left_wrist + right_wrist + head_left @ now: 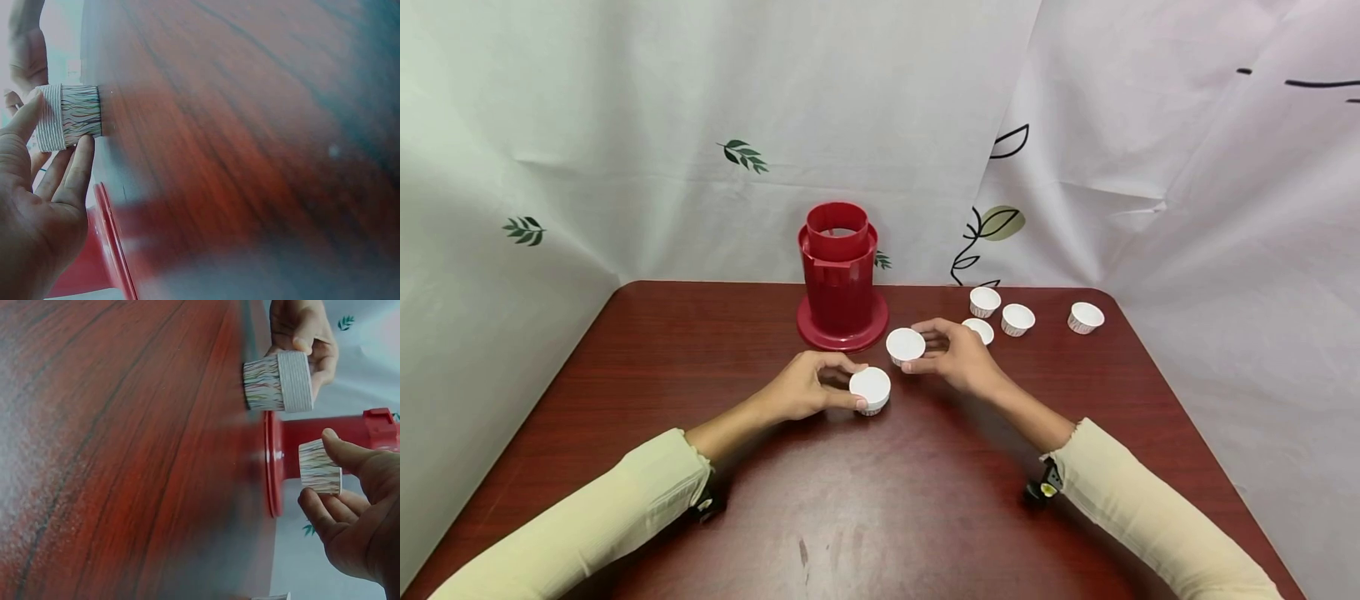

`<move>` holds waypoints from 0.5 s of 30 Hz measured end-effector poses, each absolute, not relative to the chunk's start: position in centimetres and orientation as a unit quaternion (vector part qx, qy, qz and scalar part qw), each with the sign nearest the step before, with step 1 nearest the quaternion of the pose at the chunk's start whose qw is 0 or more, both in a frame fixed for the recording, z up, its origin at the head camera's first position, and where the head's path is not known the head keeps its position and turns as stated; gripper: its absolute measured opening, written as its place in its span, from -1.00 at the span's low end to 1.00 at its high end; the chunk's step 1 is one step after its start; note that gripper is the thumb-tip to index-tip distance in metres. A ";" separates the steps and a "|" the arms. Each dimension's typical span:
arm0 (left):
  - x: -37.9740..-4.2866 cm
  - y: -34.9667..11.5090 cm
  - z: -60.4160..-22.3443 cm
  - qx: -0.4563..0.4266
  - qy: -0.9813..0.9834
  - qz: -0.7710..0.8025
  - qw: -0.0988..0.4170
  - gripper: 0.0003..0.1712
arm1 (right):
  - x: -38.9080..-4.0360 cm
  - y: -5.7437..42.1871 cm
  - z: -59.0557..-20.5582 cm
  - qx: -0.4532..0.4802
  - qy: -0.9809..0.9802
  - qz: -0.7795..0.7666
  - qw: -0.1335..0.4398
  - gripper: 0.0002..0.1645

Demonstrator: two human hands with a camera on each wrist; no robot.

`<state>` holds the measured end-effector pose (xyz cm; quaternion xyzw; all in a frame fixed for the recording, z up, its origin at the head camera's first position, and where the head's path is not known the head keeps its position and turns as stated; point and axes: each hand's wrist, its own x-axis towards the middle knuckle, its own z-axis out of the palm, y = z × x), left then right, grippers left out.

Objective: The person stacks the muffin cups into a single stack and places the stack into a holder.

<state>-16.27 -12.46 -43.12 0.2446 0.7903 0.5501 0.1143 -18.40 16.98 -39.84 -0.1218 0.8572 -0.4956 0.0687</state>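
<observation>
A stack of nested white paper baking cups [870, 388] with wavy coloured lines on the sides stands on the table, and my left hand [811, 387] grips it between thumb and fingers. In the left wrist view the stacked rims [51, 119] show as close ridges. My right hand [958, 357] pinches a single baking cup [906, 346] by its sides. That cup is held upright above the table, just right of the stack and apart from it, as the right wrist view also shows.
Behind the hands stands a red plastic cylinder-shaped holder [841, 283] on a round base. Several loose baking cups [1018, 319] sit at the back right, one partly hidden by my right hand, another [1086, 317] farther right. A patterned cloth [700, 100] hangs behind the brown table [850, 517].
</observation>
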 end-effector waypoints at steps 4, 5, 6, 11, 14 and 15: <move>-16.3 -12.5 -43.2 0.246 0.787 0.555 0.115 -0.50 | -18.0 16.9 -39.5 -0.130 0.852 -0.503 0.070 -0.23; -16.3 -12.5 -43.2 0.247 0.786 0.555 0.115 -0.50 | -17.9 16.9 -39.4 -0.133 0.850 -0.504 0.070 -0.23; -16.3 -12.5 -43.2 0.248 0.785 0.557 0.115 -0.50 | -17.7 16.8 -39.3 -0.138 0.847 -0.508 0.072 -0.23; -16.3 -12.5 -43.3 0.249 0.781 0.560 0.118 -0.48 | -16.9 16.4 -38.7 -0.164 0.834 -0.520 0.080 -0.25; -16.4 -12.5 -43.3 0.250 0.781 0.559 0.120 -0.49 | -16.4 16.1 -38.5 -0.176 0.832 -0.520 0.083 -0.25; -16.4 -12.5 -43.3 0.251 0.781 0.559 0.121 -0.50 | -16.3 16.0 -38.4 -0.179 0.831 -0.520 0.084 -0.25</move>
